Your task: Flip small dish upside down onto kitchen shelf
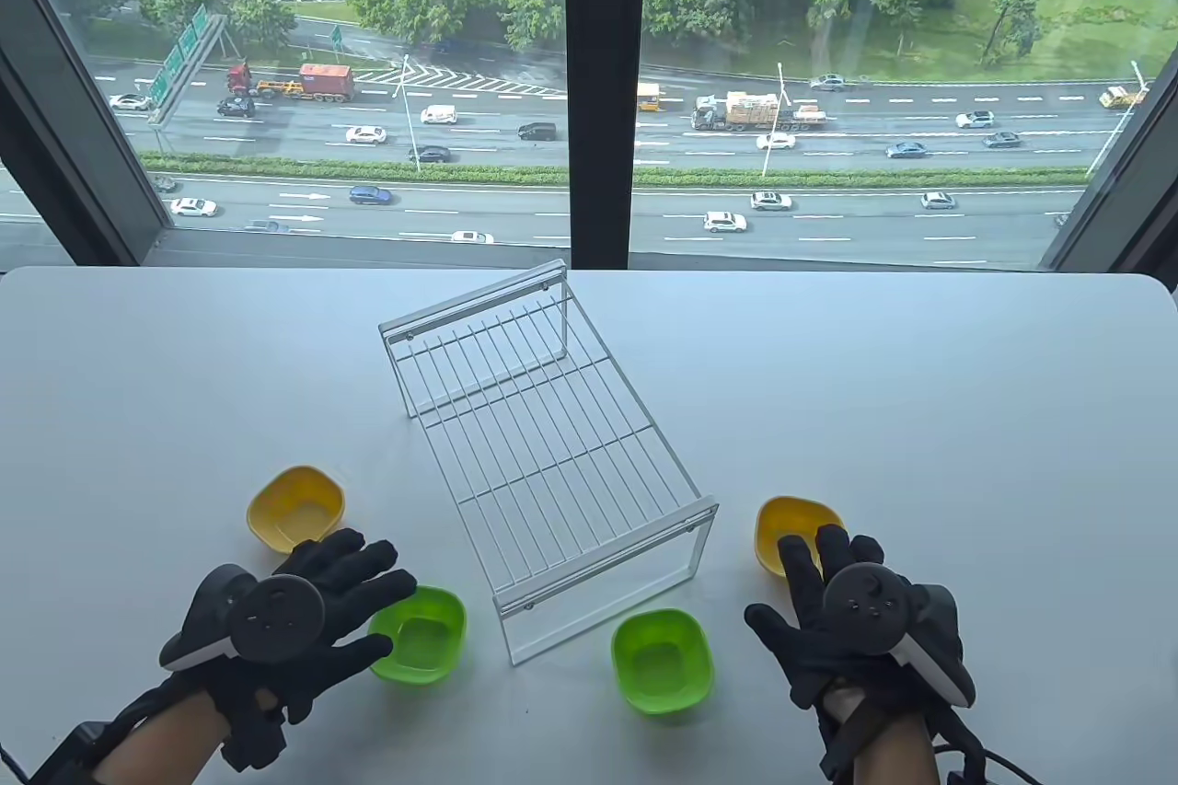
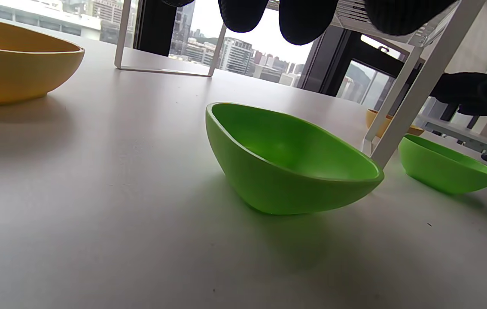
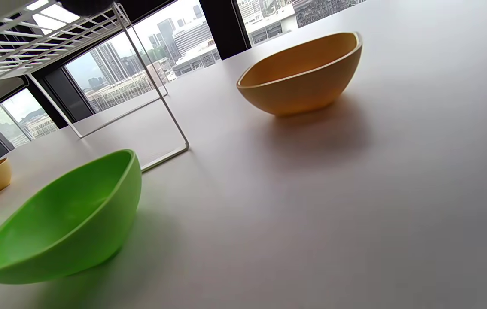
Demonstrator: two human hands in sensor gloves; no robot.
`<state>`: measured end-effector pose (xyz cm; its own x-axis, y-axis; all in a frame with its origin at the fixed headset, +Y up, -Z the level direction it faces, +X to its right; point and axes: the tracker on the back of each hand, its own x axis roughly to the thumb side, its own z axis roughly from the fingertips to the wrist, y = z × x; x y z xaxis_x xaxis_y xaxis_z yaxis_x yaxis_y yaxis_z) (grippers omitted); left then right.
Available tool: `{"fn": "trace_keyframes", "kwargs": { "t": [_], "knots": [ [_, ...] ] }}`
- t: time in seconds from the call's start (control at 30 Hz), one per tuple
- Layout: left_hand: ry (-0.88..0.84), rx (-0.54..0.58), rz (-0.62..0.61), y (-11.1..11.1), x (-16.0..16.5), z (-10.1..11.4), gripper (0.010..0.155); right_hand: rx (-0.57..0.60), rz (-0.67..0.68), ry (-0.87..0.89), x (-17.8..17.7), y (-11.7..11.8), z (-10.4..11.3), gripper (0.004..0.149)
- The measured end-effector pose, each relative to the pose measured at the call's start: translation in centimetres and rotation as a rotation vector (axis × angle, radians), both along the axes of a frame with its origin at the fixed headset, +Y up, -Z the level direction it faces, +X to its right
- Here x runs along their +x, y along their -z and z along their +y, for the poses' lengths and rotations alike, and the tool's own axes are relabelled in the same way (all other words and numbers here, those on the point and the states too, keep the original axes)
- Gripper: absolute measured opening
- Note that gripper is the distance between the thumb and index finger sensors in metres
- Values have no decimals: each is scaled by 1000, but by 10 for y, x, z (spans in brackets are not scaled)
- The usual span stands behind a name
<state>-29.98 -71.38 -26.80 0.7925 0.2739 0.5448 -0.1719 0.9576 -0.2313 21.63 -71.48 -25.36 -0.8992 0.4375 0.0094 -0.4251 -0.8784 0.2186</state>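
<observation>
Left hand (image 1: 294,610), lower left of frame, fingers spread, holding nothing, hovers by a green dish (image 1: 421,635). Right hand (image 1: 842,610), lower right, also spread and free, over a yellow dish (image 1: 793,533). All 4 dishes upright on surface (image 1: 966,417), nothing in them. Wire shelf (image 1: 543,444) sits center. Risk: smooth rim slips mid-flip, or dish catches the wires & tips.

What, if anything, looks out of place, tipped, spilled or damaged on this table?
Nothing stands out. All four small dishes, two yellow and two green, sit upright and empty on the table. The wire shelf stands level and bare, set at an angle.
</observation>
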Motion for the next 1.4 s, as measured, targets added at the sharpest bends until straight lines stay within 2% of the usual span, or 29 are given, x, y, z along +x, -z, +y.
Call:
{"fn": "trace_keyframes", "kwargs": {
  "t": [0.1,0.27,0.53,0.73,1.1,1.33,1.4],
  "knots": [
    [-19,-47,-48,-1,4,-5,66,18,5,13,0,-2,0,84],
    [59,-103,-93,-3,11,-15,69,-13,24,3,-1,-2,-4,84],
    [159,-128,-149,-6,19,-25,71,-17,19,10,-1,-1,-4,84],
    [286,-50,-162,-10,28,-27,71,-40,22,8,-2,1,-8,84],
    [464,12,-149,-11,35,-40,65,-39,24,12,-1,1,-6,84],
    [465,136,-135,-13,40,-39,58,-30,23,18,-1,-2,-7,82],
    [450,141,-133,-12,40,-40,56,-34,24,17,-1,-3,-7,82]
  ]
}}
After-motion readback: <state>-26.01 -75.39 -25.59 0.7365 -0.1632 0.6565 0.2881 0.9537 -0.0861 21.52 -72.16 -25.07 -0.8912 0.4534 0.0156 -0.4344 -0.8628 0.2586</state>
